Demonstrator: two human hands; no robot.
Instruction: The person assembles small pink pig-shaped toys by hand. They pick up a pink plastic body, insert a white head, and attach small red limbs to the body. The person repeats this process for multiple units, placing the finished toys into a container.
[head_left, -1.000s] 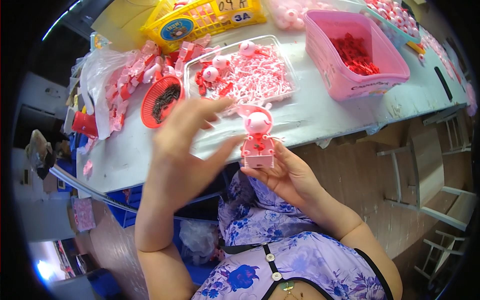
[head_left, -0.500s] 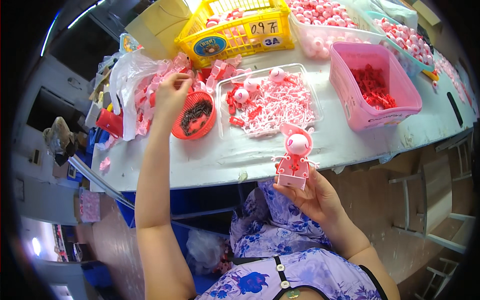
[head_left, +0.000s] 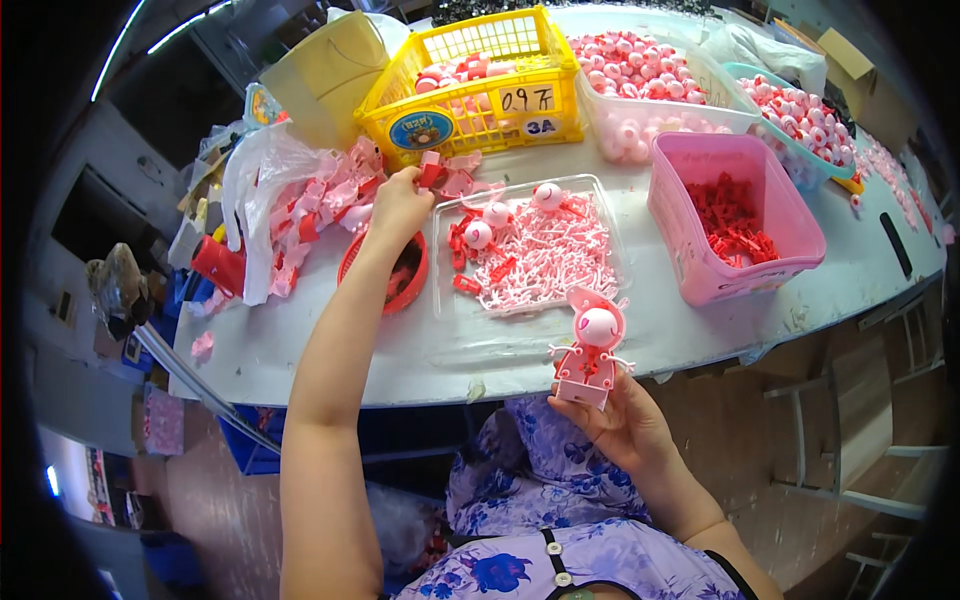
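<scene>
White worktable (head_left: 240,345) was crowded w/ bins & loose plastic parts, floor & chairs seen at R. Pink toy figure (head_left: 592,350), w/ round white-pink head & arms out to its sides, was held upright by its base in the R hand (head_left: 634,418), just off the table's near edge; fingers & thumb were closed narrowly on it. Farther out, the L hand (head_left: 402,208) was extended over a red basket (head_left: 408,298), fingertips drawn close at a red-and-pink piece (head_left: 432,172) by a yellow crate (head_left: 470,122); whether it was gripped couldn't be told. Btwn the red basket & a pink tub (head_left: 672,215) w/ red parts, a clear tray (head_left: 452,304) was filled w/ small pink pcs & 3 round heads.
</scene>
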